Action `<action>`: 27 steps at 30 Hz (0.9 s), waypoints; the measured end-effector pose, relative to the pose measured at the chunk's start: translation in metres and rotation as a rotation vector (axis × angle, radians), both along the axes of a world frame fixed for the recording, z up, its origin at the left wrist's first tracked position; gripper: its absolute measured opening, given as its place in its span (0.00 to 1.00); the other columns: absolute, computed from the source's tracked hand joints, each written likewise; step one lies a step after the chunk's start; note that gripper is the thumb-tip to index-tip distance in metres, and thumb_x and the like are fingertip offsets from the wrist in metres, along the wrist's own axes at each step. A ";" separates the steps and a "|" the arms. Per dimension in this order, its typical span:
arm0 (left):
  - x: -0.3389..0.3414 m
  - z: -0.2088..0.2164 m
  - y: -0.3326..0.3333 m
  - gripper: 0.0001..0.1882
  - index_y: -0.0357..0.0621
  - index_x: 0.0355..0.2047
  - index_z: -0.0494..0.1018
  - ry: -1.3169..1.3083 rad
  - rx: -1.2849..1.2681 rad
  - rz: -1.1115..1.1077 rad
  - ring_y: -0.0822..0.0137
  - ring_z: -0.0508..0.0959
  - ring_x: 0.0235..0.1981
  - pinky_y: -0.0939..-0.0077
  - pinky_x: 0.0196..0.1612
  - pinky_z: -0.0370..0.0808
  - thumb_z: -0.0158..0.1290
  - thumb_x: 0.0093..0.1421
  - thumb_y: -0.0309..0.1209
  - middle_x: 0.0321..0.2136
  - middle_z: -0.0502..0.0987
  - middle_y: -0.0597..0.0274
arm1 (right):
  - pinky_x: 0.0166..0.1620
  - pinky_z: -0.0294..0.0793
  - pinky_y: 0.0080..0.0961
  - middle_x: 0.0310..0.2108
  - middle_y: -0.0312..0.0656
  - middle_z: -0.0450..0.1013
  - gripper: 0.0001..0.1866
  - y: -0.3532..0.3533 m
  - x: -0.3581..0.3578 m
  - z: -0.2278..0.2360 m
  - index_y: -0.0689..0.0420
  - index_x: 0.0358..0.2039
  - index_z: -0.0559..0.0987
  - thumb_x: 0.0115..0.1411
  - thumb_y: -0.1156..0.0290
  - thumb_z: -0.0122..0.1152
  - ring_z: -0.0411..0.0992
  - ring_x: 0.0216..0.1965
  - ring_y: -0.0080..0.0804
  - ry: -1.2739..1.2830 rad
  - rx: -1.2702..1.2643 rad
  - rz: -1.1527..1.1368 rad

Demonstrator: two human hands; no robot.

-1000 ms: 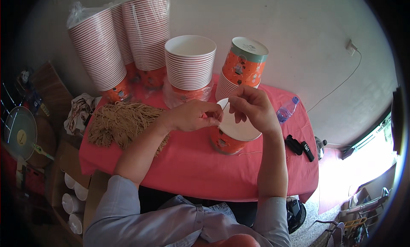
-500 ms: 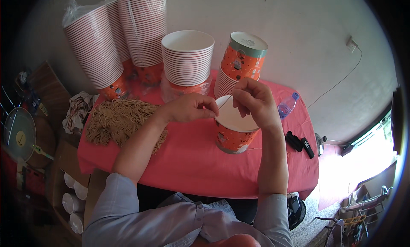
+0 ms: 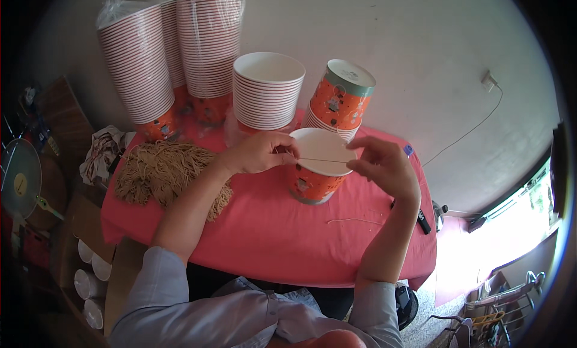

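Note:
A thin brown cord [image 3: 321,160] stretches nearly level between my two hands, above the mouth of an orange printed paper bucket [image 3: 318,187] with a white inside. My left hand [image 3: 261,152] is by the bucket's left rim, its thumb and forefinger pinched on one end of the cord. At the right rim, my right hand [image 3: 386,166] has the other end at its thumb; the forefinger is raised apart from the thumb. A tangled heap of brown cords [image 3: 171,174] lies left of my left forearm.
Nested white-rimmed buckets [image 3: 268,95] stand at the back, beside tall plastic-wrapped stacks [image 3: 210,44]. An upside-down orange bucket [image 3: 341,101] tops another stack. A red cloth [image 3: 264,240] covers the table. A loose pale string [image 3: 351,220] and a black object [image 3: 424,220] lie at right.
My right hand has moved right and lower relative to the bucket. The cord, slanted upward before, is now drawn level across the bucket's mouth. My left hand keeps its pinch.

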State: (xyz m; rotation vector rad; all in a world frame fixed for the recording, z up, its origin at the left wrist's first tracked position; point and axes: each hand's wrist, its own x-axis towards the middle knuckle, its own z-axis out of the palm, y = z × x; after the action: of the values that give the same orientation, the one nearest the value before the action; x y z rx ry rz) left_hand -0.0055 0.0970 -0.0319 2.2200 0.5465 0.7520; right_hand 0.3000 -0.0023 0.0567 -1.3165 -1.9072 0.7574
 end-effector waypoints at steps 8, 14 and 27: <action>-0.004 0.024 -0.012 0.06 0.41 0.47 0.77 -0.299 -0.141 0.193 0.82 0.74 0.29 0.83 0.33 0.74 0.55 0.74 0.28 0.28 0.76 0.72 | 0.36 0.78 0.29 0.26 0.41 0.81 0.25 -0.001 -0.025 0.000 0.51 0.57 0.82 0.59 0.68 0.76 0.80 0.28 0.28 -0.318 0.125 -0.066; -0.014 0.034 -0.010 0.06 0.40 0.46 0.76 -0.298 -0.176 0.234 0.84 0.73 0.27 0.84 0.30 0.72 0.56 0.74 0.28 0.27 0.74 0.73 | 0.32 0.74 0.29 0.21 0.39 0.78 0.24 0.004 -0.023 -0.003 0.53 0.58 0.81 0.61 0.65 0.74 0.79 0.25 0.27 -0.254 0.071 -0.110; -0.022 0.040 -0.008 0.08 0.42 0.48 0.77 -0.539 -0.278 0.164 0.83 0.76 0.25 0.84 0.27 0.73 0.56 0.74 0.31 0.28 0.78 0.71 | 0.29 0.74 0.23 0.24 0.35 0.75 0.11 0.033 -0.009 -0.024 0.62 0.39 0.79 0.75 0.66 0.59 0.74 0.23 0.24 0.422 -0.107 0.218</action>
State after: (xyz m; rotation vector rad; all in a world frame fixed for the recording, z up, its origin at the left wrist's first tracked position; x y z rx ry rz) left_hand -0.0276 0.0892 0.0078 1.6392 0.5228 1.2267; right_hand 0.2909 0.0306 0.0324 -0.9238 -1.6965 1.1607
